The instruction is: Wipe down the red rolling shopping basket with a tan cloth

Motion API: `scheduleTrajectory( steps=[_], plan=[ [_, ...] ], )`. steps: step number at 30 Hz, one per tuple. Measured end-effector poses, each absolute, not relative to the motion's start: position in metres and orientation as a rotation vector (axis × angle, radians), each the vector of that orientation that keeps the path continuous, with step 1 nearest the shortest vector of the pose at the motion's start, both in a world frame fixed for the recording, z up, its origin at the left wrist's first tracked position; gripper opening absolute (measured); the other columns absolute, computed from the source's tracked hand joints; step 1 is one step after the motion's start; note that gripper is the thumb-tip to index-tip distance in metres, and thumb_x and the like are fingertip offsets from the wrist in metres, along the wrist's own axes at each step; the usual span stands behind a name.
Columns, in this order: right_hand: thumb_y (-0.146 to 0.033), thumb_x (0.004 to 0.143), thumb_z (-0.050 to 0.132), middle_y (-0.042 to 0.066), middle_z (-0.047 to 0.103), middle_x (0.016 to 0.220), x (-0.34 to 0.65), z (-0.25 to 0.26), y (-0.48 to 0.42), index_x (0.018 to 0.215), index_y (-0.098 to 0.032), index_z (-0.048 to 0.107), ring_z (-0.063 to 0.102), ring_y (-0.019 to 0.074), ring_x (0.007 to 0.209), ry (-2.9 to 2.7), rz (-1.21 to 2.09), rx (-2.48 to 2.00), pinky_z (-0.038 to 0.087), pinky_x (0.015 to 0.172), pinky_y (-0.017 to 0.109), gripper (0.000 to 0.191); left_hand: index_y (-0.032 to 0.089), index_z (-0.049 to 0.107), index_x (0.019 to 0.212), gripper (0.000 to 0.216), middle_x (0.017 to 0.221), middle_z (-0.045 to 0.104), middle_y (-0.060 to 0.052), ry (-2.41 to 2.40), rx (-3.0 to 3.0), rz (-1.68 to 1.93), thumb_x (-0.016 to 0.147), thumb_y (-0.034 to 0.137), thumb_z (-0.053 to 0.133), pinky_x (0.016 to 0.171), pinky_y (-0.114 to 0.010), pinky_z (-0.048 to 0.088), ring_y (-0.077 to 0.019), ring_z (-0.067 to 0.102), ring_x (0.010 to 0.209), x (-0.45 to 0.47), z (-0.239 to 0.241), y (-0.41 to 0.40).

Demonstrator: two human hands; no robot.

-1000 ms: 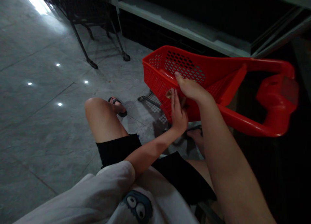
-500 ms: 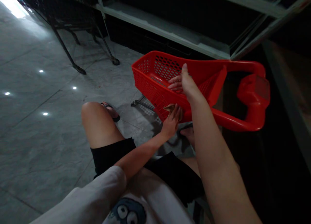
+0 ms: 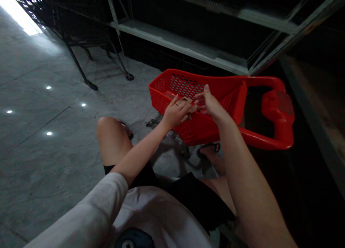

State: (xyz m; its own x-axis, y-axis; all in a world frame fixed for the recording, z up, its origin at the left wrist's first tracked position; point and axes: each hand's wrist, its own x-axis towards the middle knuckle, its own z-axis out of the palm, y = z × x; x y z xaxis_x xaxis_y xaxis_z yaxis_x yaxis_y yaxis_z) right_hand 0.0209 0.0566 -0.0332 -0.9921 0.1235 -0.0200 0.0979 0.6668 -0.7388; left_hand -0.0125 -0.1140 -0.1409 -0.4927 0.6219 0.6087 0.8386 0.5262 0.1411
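A red plastic shopping cart (image 3: pixel 205 129) with perforated basket walls stands before my knees. My left hand (image 3: pixel 176 113) is at the upper edge of its near side, closed on a crumpled tan cloth (image 3: pixel 186 100). Part of the cloth is covered by my fingers. Just to the right, my right hand (image 3: pixel 212 103) hangs over the basket opening, thumb up and fingers spread. I see nothing in it; whether its fingertips touch the cloth I cannot tell.
Behind the cart runs a pale metal shelf rack (image 3: pixel 172 40). A dark wheeled frame (image 3: pixel 81 43) stands at the upper left on the grey tiled floor (image 3: pixel 54 169). The cart's red handle (image 3: pixel 280 118) reaches to the right.
My left hand has risen with the cloth from the cart's outer side wall to its top edge. My right hand stays over the basket. The camera view has shifted slightly.
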Motion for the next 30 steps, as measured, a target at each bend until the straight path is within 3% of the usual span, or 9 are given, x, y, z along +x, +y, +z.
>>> scheduleTrajectory(
  steps=[3,5,9,11,13,18,24,30],
  plan=[
    [-0.087,0.093,0.002,0.011,0.077,0.098,0.040,-0.030,0.061,0.114,-0.020,0.068,0.071,0.0195,0.073,-2.867,1.303,-0.247,0.051,0.066,0.030,0.096,0.018,0.067,0.130,0.040,0.127,0.072,-0.012,-2.375,-1.203,-0.420,0.092,0.028,0.057,0.132,-0.056,0.028,-0.0293,0.066,0.125,-0.042,-0.137,-0.148],
    [-0.077,0.101,0.008,0.012,0.078,0.100,0.056,-0.029,0.058,0.112,-0.020,0.068,0.073,0.0210,0.082,-2.931,1.130,-0.104,0.052,0.072,0.030,0.084,0.019,0.068,0.127,0.040,0.127,0.072,-0.012,-2.423,-1.219,-0.322,0.091,0.029,0.055,0.132,-0.057,0.028,-0.0299,0.067,0.123,-0.063,-0.133,-0.174],
    [-0.051,0.110,0.028,0.019,0.078,0.102,0.087,-0.033,0.041,0.111,-0.016,0.070,0.075,0.0282,0.091,-3.064,0.191,0.058,0.047,0.074,0.034,0.055,0.017,0.070,0.120,0.038,0.122,0.073,-0.014,-2.519,-1.130,-0.223,0.089,0.029,0.053,0.128,-0.054,0.034,-0.0314,0.069,0.116,-0.097,-0.131,-0.223],
    [-0.044,0.110,0.029,0.024,0.077,0.097,0.094,-0.038,0.034,0.108,-0.012,0.071,0.076,0.0317,0.085,-3.074,-0.199,0.037,0.043,0.069,0.034,0.053,0.016,0.070,0.121,0.039,0.122,0.072,-0.016,-2.566,-1.041,-0.245,0.089,0.027,0.050,0.123,-0.053,0.039,-0.0323,0.068,0.115,-0.101,-0.133,-0.235],
    [-0.040,0.110,0.026,0.026,0.077,0.096,0.094,-0.042,0.033,0.107,-0.009,0.073,0.076,0.0329,0.084,-3.061,-0.347,0.025,0.041,0.066,0.034,0.056,0.017,0.070,0.120,0.038,0.123,0.072,-0.016,-2.587,-0.954,-0.300,0.091,0.026,0.048,0.118,-0.051,0.044,-0.0329,0.067,0.116,-0.094,-0.136,-0.237],
    [-0.032,0.108,0.023,0.026,0.078,0.096,0.086,-0.050,0.054,0.105,-0.006,0.077,0.076,0.0334,0.084,-2.980,-0.360,-0.157,0.044,0.069,0.036,0.061,0.018,0.070,0.114,0.033,0.118,0.073,-0.014,-2.583,-0.783,-0.439,0.088,0.021,0.049,0.109,-0.047,0.049,-0.0329,0.065,0.116,-0.046,-0.144,-0.221],
    [-0.037,0.107,0.022,0.030,0.078,0.089,0.079,-0.071,0.057,0.098,-0.004,0.083,0.076,0.0368,0.084,-2.864,-0.192,-0.461,0.049,0.071,0.042,0.070,0.020,0.069,0.107,0.027,0.114,0.073,-0.015,-2.589,-0.601,-0.520,0.087,0.017,0.050,0.104,-0.048,0.051,-0.0338,0.065,0.108,0.014,-0.148,-0.200],
    [-0.037,0.108,0.025,0.025,0.080,0.092,0.072,-0.091,-0.026,0.097,-0.008,0.084,0.077,0.0325,0.087,-2.938,-0.007,-0.122,0.050,0.080,0.041,0.067,0.017,0.070,0.100,0.023,0.105,0.074,-0.016,-2.642,-0.536,-0.496,0.088,0.016,0.050,0.104,-0.049,0.050,-0.0346,0.066,0.103,0.053,-0.139,-0.202]
  ],
)
